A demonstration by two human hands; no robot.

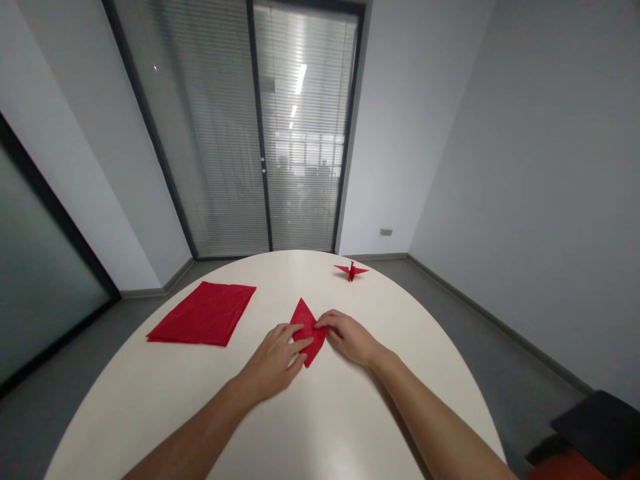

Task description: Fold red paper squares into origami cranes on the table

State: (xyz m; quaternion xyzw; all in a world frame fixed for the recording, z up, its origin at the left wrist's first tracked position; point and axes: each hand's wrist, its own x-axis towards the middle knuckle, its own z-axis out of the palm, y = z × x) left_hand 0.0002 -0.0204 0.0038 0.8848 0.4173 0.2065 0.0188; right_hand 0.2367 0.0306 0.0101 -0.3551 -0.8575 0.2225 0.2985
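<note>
On the white table (325, 427), the folded red paper (306, 321) lies flat between your two hands. Your left hand (276, 360) presses it with fingers stretched flat. Your right hand (350, 337) curls its fingertips on the right corner; if they pinch or only press, I cannot tell. The paper looks thin, light and easily creased, so hold it gently by the edges.

Red folded paper (306, 328) — pointed kite shape, flat on white table, pinned under fingertips
</note>
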